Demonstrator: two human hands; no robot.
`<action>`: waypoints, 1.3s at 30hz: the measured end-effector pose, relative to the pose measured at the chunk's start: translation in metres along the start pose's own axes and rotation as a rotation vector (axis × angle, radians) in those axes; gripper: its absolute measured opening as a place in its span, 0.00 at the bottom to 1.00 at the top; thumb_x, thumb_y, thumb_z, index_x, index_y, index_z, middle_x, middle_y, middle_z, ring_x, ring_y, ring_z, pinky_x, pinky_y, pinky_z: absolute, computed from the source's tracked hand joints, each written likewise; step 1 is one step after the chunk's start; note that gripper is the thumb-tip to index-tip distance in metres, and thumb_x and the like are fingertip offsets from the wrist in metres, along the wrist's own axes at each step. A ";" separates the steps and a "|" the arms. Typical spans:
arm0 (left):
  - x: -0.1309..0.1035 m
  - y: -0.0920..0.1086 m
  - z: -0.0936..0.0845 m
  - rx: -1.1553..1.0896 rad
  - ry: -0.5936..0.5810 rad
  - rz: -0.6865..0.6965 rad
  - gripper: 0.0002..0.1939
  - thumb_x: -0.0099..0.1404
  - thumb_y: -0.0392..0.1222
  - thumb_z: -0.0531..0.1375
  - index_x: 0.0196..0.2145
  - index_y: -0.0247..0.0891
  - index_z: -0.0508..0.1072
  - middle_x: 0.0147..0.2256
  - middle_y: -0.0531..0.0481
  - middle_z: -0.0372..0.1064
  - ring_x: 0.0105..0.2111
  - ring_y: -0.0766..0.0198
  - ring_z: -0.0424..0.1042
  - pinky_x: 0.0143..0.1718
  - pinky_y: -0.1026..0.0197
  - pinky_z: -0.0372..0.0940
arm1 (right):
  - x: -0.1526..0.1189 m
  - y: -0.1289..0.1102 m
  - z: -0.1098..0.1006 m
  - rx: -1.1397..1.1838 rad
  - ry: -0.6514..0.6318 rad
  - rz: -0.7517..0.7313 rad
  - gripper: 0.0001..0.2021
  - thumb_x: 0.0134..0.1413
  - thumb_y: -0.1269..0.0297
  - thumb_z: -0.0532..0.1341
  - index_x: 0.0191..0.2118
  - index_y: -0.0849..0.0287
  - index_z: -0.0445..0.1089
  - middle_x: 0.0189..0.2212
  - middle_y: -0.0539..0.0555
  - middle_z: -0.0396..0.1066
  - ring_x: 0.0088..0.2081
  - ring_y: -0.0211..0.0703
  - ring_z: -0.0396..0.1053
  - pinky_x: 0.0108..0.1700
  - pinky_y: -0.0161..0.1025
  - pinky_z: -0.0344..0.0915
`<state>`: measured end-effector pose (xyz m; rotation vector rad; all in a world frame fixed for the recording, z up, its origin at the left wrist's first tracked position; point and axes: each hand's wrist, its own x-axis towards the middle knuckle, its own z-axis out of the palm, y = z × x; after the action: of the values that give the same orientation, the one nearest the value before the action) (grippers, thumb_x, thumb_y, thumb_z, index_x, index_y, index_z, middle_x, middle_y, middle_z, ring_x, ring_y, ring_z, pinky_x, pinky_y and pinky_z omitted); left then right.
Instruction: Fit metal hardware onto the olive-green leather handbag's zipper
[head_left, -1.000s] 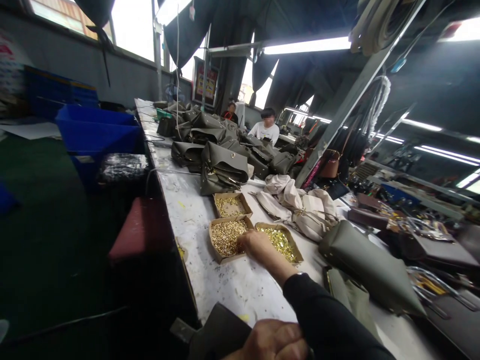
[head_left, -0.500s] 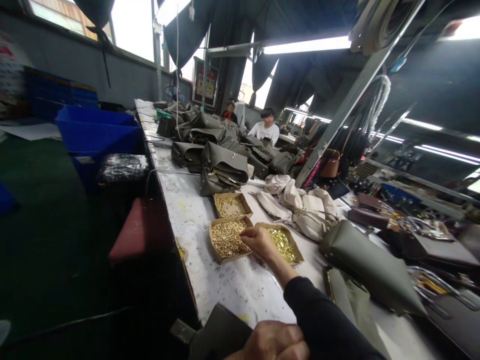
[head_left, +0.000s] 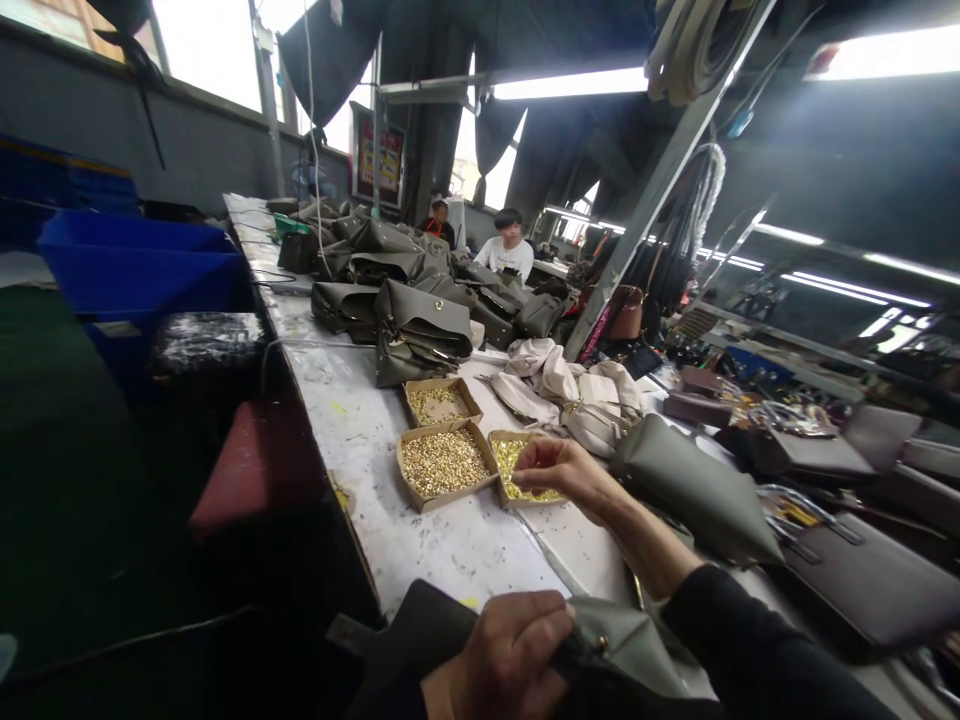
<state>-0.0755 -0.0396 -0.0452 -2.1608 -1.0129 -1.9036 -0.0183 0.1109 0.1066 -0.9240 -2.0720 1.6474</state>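
Observation:
At the bottom, my left hand (head_left: pixel 510 650) is closed on a dark grey-green leather bag (head_left: pixel 630 640), which has a small gold fitting. My right hand (head_left: pixel 551 470) hangs over the right-hand cardboard box (head_left: pixel 536 503), thumb and fingers pinched together; anything between them is too small to make out. Shiny yellow-gold metal pieces (head_left: pixel 504 455) lie in that box. Beside it, another cardboard box (head_left: pixel 454 497) holds many small copper-gold metal pieces (head_left: pixel 442 460). Behind these stands a third box (head_left: pixel 474 412) with a thinner layer of gold bits.
Grey-green bags (head_left: pixel 420 320) are heaped along the table (head_left: pixel 337 430). Cream bags (head_left: pixel 555 385) and a large grey-green bag (head_left: pixel 690 490) lie to the right. A slanted metal post (head_left: pixel 637 235) rises there. Left of the table are a red stool (head_left: pixel 262 465) and blue bin (head_left: pixel 142 265). Two people sit farther back.
My right hand has moved right, from the copper-gold pieces to over the right-hand box. My left hand and the bag have come further into view. The camera has turned slightly right.

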 end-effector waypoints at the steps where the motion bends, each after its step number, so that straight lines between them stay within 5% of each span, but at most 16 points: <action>1: 0.003 0.002 -0.003 -0.028 -0.005 -0.021 0.16 0.68 0.36 0.61 0.53 0.34 0.67 0.36 0.41 0.77 0.34 0.60 0.80 0.36 0.61 0.77 | -0.014 0.003 -0.005 0.009 -0.013 0.034 0.23 0.32 0.49 0.79 0.27 0.61 0.72 0.22 0.47 0.71 0.25 0.34 0.65 0.30 0.34 0.61; 9: 0.021 0.017 -0.018 -0.045 -0.108 0.005 0.15 0.66 0.26 0.59 0.49 0.34 0.69 0.45 0.38 0.77 0.45 0.59 0.79 0.46 0.59 0.76 | -0.129 0.034 -0.014 0.178 0.073 0.181 0.20 0.38 0.50 0.76 0.27 0.61 0.72 0.20 0.46 0.69 0.25 0.35 0.64 0.31 0.35 0.60; 15: 0.026 0.041 -0.018 -0.011 -0.151 0.103 0.16 0.67 0.26 0.59 0.51 0.35 0.72 0.47 0.41 0.76 0.47 0.59 0.78 0.47 0.60 0.76 | -0.180 0.045 0.000 0.454 0.108 0.115 0.18 0.40 0.54 0.77 0.31 0.62 0.75 0.25 0.48 0.73 0.28 0.33 0.66 0.34 0.33 0.60; 19: 0.030 0.047 -0.014 -0.055 -0.206 0.132 0.20 0.65 0.23 0.58 0.53 0.33 0.73 0.49 0.39 0.73 0.50 0.56 0.76 0.49 0.59 0.76 | -0.195 0.059 0.000 0.539 0.146 0.070 0.20 0.36 0.54 0.79 0.32 0.63 0.78 0.29 0.51 0.77 0.29 0.35 0.69 0.37 0.35 0.64; 24: 0.030 0.050 -0.005 -0.092 -0.222 0.129 0.23 0.62 0.18 0.58 0.53 0.33 0.73 0.49 0.41 0.71 0.50 0.59 0.75 0.50 0.61 0.75 | -0.207 0.070 -0.003 0.507 0.181 0.016 0.19 0.45 0.50 0.75 0.35 0.62 0.80 0.31 0.53 0.78 0.31 0.38 0.72 0.40 0.37 0.67; 30: 0.027 0.055 -0.002 -0.112 -0.223 0.096 0.22 0.63 0.20 0.58 0.52 0.34 0.72 0.49 0.41 0.72 0.49 0.61 0.75 0.49 0.62 0.75 | -0.219 0.057 -0.004 0.078 0.207 -0.114 0.08 0.59 0.59 0.67 0.38 0.59 0.79 0.32 0.50 0.77 0.35 0.39 0.72 0.40 0.34 0.66; 39: 0.030 0.058 -0.003 -0.107 -0.190 0.081 0.21 0.63 0.20 0.59 0.52 0.33 0.71 0.48 0.43 0.72 0.48 0.62 0.74 0.49 0.61 0.75 | -0.220 0.051 0.002 -0.343 0.269 -0.276 0.09 0.61 0.75 0.62 0.39 0.57 0.79 0.34 0.51 0.76 0.36 0.37 0.74 0.39 0.30 0.66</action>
<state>-0.0479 -0.0734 0.0030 -2.4414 -0.8522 -1.7835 0.1561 -0.0317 0.0864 -0.8569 -2.2073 0.9908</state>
